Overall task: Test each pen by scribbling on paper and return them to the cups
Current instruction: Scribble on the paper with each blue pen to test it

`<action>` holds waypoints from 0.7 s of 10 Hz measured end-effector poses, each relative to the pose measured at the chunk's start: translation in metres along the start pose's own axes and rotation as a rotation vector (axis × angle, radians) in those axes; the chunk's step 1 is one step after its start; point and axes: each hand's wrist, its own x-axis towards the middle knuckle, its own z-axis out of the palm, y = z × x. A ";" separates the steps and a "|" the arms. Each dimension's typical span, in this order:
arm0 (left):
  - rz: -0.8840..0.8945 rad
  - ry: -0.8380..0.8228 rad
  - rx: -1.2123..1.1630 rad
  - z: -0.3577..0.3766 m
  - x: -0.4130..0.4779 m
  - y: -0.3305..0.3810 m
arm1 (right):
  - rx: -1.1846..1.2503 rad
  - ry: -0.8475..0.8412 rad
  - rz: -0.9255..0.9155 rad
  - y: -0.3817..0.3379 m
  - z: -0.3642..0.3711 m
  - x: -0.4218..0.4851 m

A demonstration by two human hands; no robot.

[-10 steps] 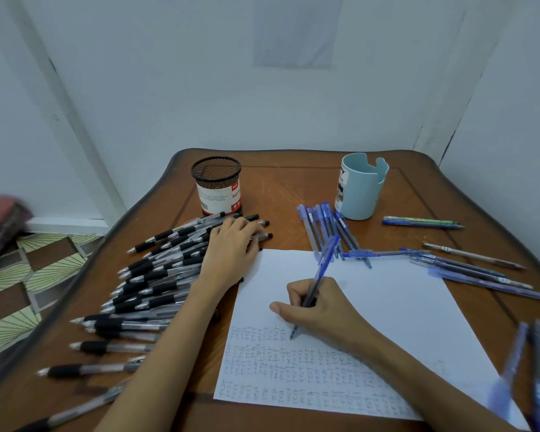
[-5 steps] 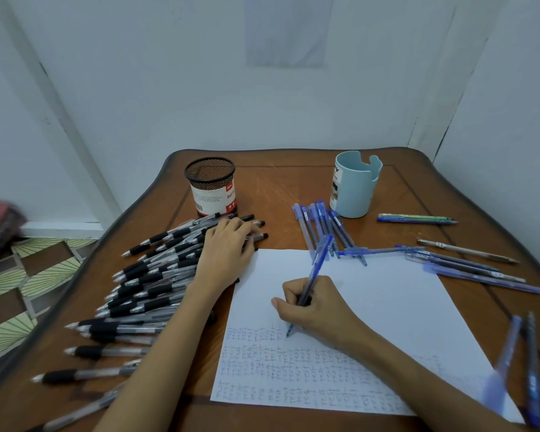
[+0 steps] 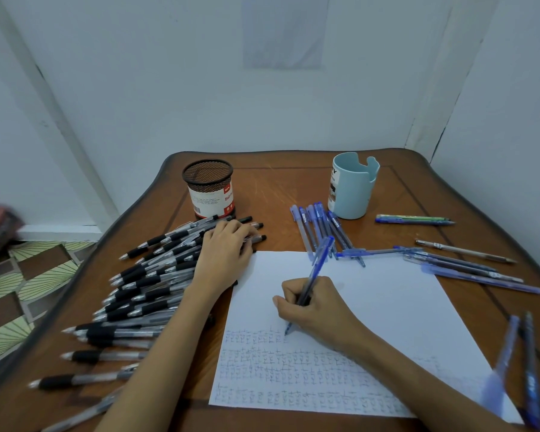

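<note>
Paper [image 3: 387, 307]: on bench [image 3: 278, 188], scribble rows across its near part.
Blue pen [image 3: 317, 266]: pinched in my right hand [image 3: 317, 310], tip on the paper.
Black pens [image 3: 144, 288]: heaped left of the paper, my left hand [image 3: 223, 257] resting slack on them.
Mesh cup [image 3: 209, 188], blue cup [image 3: 353, 185]: beyond the paper.

Paper [image 3: 387, 307] on table [image 3: 278, 188]; pen pile [image 3: 144, 294] left; left cup [image 3: 211, 194] behind pile, right cup [image 3: 353, 188] behind paper.

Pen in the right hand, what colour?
The pen is blue, gripped by the right hand; head view shows it best.
</note>
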 end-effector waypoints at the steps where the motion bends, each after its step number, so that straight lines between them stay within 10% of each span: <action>1: 0.001 0.004 -0.002 0.000 0.000 0.000 | 0.001 -0.001 -0.009 0.000 0.000 0.000; 7: 0.009 0.000 -0.037 -0.001 -0.001 -0.001 | 0.391 0.079 0.225 -0.009 -0.019 0.007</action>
